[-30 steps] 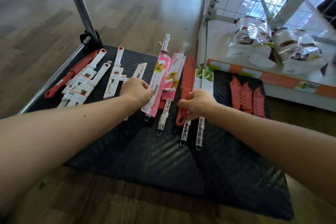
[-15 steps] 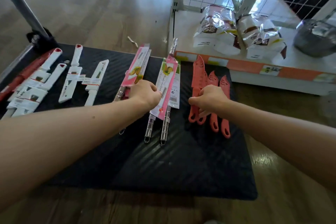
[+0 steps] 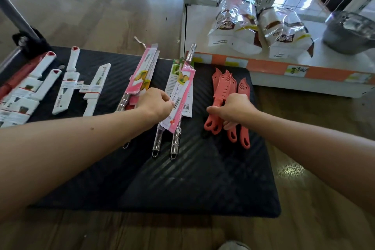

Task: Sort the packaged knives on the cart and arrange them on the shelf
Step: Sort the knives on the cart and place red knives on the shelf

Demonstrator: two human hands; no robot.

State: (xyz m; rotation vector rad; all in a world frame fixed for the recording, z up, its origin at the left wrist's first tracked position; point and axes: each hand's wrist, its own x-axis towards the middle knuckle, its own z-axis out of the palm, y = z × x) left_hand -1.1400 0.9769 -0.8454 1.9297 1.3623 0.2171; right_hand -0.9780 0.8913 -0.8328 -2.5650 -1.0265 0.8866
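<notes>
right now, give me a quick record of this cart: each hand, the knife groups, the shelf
left hand: pinches a pink-carded steel-handled knife
right hand: grips the handles of the coral plastic sheathed knives
cart left: white-sheathed knives on the black ribbed cart mat
cart middle: second pink-carded knife pack
shelf: white shelf with orange edge strip holds foil snack bags and a grey metal pot; no knives seen on it

The left edge cuts off the white knives (image 3: 26, 105). The right hand (image 3: 233, 109) hides the middles of the coral knives (image 3: 223, 87). The print on the packs (image 3: 182, 87) is too small to read.
</notes>
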